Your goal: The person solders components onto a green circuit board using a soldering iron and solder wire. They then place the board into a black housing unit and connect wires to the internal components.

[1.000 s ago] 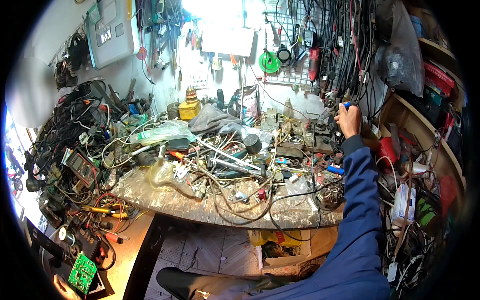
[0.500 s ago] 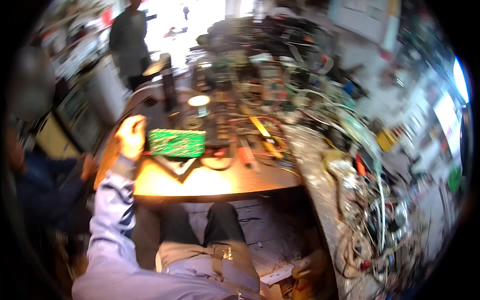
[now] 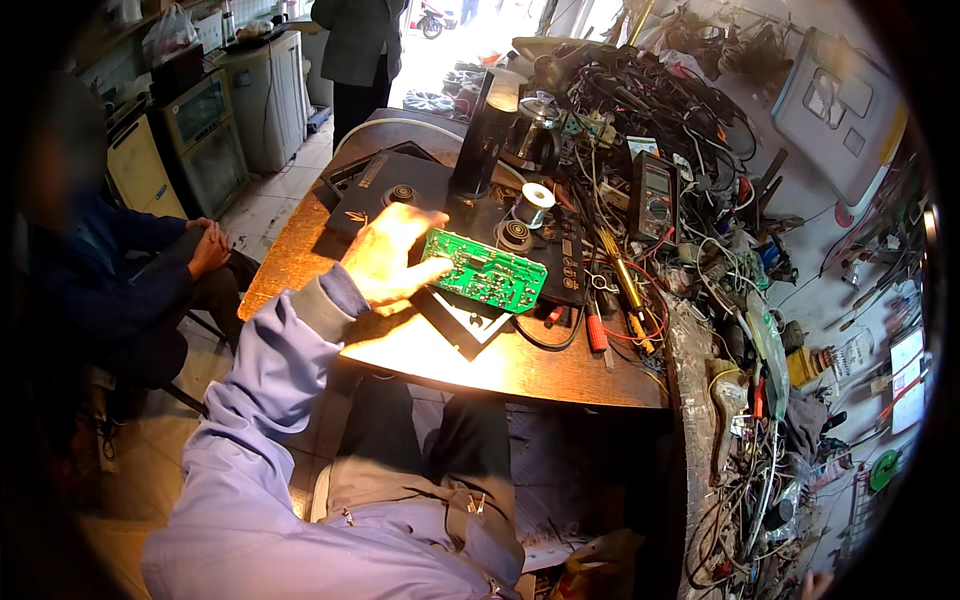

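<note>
A green circuit board (image 3: 487,272) lies tilted on the table, over a black and white angled piece (image 3: 465,322). My left hand (image 3: 385,255) is at the board's left end, thumb and fingers apart. The thumb tip meets the board's left edge, and the fingers reach past its upper left corner. At the lower right rim, fingertips that appear to be my right hand (image 3: 816,584) just show; what they do is hidden.
A solder spool (image 3: 535,203), a black cylinder (image 3: 487,130), a multimeter (image 3: 655,198) and a red-handled tool (image 3: 597,333) surround the board. Tangled cables (image 3: 690,100) fill the back and right. A seated person (image 3: 130,260) is at left; another stands behind the table.
The view has swung left and steadied. My left hand has gone from bunched fingers beside the board to spread fingers at its left end. Fingertips now show at the lower right rim.
</note>
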